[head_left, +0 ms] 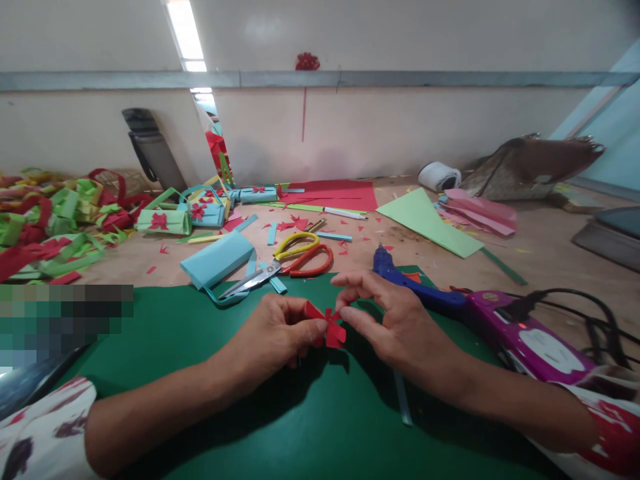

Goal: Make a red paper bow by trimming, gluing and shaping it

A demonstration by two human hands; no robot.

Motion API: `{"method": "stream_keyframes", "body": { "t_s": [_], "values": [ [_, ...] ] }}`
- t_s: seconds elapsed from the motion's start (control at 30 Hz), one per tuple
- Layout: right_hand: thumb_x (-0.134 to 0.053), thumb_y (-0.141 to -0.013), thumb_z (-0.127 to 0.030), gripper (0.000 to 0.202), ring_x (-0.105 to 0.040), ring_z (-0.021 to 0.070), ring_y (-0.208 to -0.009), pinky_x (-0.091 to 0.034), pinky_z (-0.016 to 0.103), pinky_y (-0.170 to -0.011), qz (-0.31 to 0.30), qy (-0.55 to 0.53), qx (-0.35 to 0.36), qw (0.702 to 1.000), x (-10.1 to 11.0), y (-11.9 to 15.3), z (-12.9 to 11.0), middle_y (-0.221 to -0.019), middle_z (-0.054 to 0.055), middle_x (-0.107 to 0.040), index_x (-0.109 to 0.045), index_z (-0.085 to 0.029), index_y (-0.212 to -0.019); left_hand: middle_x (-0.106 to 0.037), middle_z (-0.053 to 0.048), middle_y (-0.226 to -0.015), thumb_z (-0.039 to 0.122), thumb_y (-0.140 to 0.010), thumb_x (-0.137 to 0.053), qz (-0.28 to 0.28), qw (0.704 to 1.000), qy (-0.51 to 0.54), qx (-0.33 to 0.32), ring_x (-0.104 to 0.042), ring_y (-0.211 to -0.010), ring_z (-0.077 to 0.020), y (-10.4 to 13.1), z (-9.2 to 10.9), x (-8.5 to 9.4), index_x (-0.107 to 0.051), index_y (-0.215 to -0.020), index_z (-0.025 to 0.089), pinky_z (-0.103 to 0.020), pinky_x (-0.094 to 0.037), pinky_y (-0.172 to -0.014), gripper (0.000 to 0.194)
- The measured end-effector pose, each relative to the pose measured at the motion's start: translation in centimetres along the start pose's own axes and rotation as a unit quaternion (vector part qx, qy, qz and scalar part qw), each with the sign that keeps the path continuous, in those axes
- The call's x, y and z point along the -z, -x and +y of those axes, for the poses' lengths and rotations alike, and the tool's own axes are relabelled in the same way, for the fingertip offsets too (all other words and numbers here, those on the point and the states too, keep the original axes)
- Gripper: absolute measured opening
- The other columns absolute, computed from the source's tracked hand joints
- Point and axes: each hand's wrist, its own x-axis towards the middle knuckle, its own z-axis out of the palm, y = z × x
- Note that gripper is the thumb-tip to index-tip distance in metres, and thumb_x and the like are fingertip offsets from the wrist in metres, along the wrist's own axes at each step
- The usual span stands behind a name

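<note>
A small red paper flower (335,332) is pinched between the thumb and fingers of my left hand (277,328), above the green mat (200,427). Its petals are folded and point outward. My right hand (395,327) is just to the right of it, fingers apart and curved, the thumb and a fingertip close to the petals. Whether they touch it I cannot tell. A thin light-blue paper strip (402,399) lies under my right wrist. Beyond my hands are scissors (307,260) with yellow and orange handles and a folded light-blue paper piece (220,259).
A blue glue gun (425,288) lies beside my right hand, near a purple power strip (530,340) with black cables. Small paper bags with red flowers (161,223) and a heap of coloured paper (60,233) fill the left. Green paper (430,223), a pen (345,213) and a handbag (530,167) lie further back.
</note>
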Motion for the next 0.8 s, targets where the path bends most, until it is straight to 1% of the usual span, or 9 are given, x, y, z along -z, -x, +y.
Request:
{"method": "stream_keyframes", "body": {
  "t_s": [0.13, 0.27, 0.37, 0.47, 0.53, 0.6, 0.67, 0.73, 0.8],
  "values": [
    [-0.051, -0.078, -0.010, 0.024, -0.062, 0.0132, -0.072, -0.046, 0.023, -0.066, -0.009, 0.001, -0.021, 1.000, 0.1, -0.2, 0.0, -0.076, -0.001, -0.064, -0.053, -0.019, -0.100, -0.048, 0.005, -0.049, 0.031, -0.075, -0.061, -0.006, 1.000, 0.021, -0.002, -0.040, -0.044, -0.0065, -0.1, -0.1, 0.2, -0.062, -0.068, 0.014, -0.016, -0.033, -0.041, 0.018],
    [-0.049, -0.078, -0.006, 0.026, -0.062, 0.0130, -0.075, -0.045, 0.022, -0.068, -0.015, 0.014, -0.013, 1.000, 0.2, -0.4, 0.0, -0.080, 0.000, -0.064, -0.052, -0.018, -0.101, -0.048, 0.005, -0.049, 0.029, -0.075, -0.061, -0.008, 1.000, 0.027, -0.001, -0.040, -0.044, -0.0064, -0.1, -0.1, 0.3, -0.061, -0.066, 0.014, -0.017, -0.034, -0.041, 0.017],
    [-0.049, -0.079, -0.004, 0.025, -0.061, 0.0121, -0.075, -0.044, 0.021, -0.068, -0.007, 0.013, -0.007, 1.000, 0.4, -0.3, 0.1, -0.080, 0.000, -0.064, -0.052, -0.017, -0.100, -0.049, 0.004, -0.049, 0.028, -0.075, -0.061, -0.009, 0.999, 0.034, -0.007, -0.040, -0.043, -0.0063, -0.1, -0.1, 0.4, -0.061, -0.066, 0.014, -0.017, -0.034, -0.041, 0.016],
    [-0.049, -0.080, -0.006, 0.021, -0.059, 0.0113, -0.074, -0.044, 0.021, -0.068, 0.014, -0.016, -0.023, 1.000, 0.7, -0.4, 0.3, -0.080, -0.001, -0.062, -0.054, -0.018, -0.097, -0.050, 0.004, -0.050, 0.028, -0.074, -0.063, -0.013, 0.998, 0.068, -0.007, -0.040, -0.044, -0.0062, -0.2, -0.2, 0.5, -0.061, -0.066, 0.014, -0.017, -0.034, -0.042, 0.016],
    [-0.051, -0.082, -0.011, 0.015, -0.057, 0.0110, -0.073, -0.044, 0.021, -0.067, 0.014, -0.064, -0.037, 0.997, 0.9, -0.5, 0.4, -0.079, -0.002, -0.061, -0.056, -0.019, -0.094, -0.051, 0.004, -0.051, 0.029, -0.074, -0.064, -0.029, 0.994, 0.105, -0.013, -0.040, -0.045, -0.0059, -0.2, -0.4, 0.7, -0.061, -0.067, 0.014, -0.016, -0.033, -0.042, 0.017],
    [-0.053, -0.083, -0.020, 0.008, -0.055, 0.0107, -0.068, -0.044, 0.021, -0.062, -0.011, -0.127, -0.052, 0.990, 1.0, -0.7, 0.5, -0.076, -0.002, -0.060, -0.059, -0.020, -0.088, -0.052, 0.004, -0.052, 0.030, -0.073, -0.066, -0.053, 0.989, 0.137, -0.014, -0.040, -0.044, -0.0053, -0.2, -0.6, 0.9, -0.061, -0.067, 0.014, -0.016, -0.032, -0.041, 0.018],
    [-0.057, -0.082, -0.026, 0.009, -0.053, 0.0104, -0.064, -0.043, 0.021, -0.059, -0.055, -0.185, -0.063, 0.979, 1.1, -0.8, 0.5, -0.072, -0.002, -0.060, -0.062, -0.018, -0.082, -0.052, 0.003, -0.053, 0.031, -0.072, -0.067, -0.076, 0.985, 0.153, -0.006, -0.040, -0.043, -0.0048, -0.2, -0.8, 1.0, -0.060, -0.067, 0.013, -0.016, -0.029, -0.039, 0.020],
    [-0.060, -0.080, -0.029, 0.013, -0.053, 0.0105, -0.063, -0.042, 0.021, -0.059, -0.104, -0.232, -0.066, 0.965, 1.1, -0.9, 0.5, -0.069, -0.001, -0.060, -0.064, -0.017, -0.077, -0.051, 0.003, -0.053, 0.031, -0.071, -0.069, -0.091, 0.983, 0.162, 0.007, -0.039, -0.043, -0.0043, -0.2, -0.9, 1.1, -0.060, -0.067, 0.013, -0.016, -0.027, -0.039, 0.021],
    [-0.062, -0.079, -0.029, 0.014, -0.052, 0.0104, -0.063, -0.042, 0.021, -0.059, -0.147, -0.267, -0.058, 0.951, 1.1, -0.9, 0.4, -0.069, -0.001, -0.061, -0.066, -0.016, -0.076, -0.049, 0.003, -0.052, 0.030, -0.070, -0.069, -0.103, 0.981, 0.167, 0.016, -0.037, -0.042, -0.0039, -0.2, -0.9, 1.2, -0.060, -0.066, 0.012, -0.016, -0.025, -0.039, 0.021]
  ]
}}
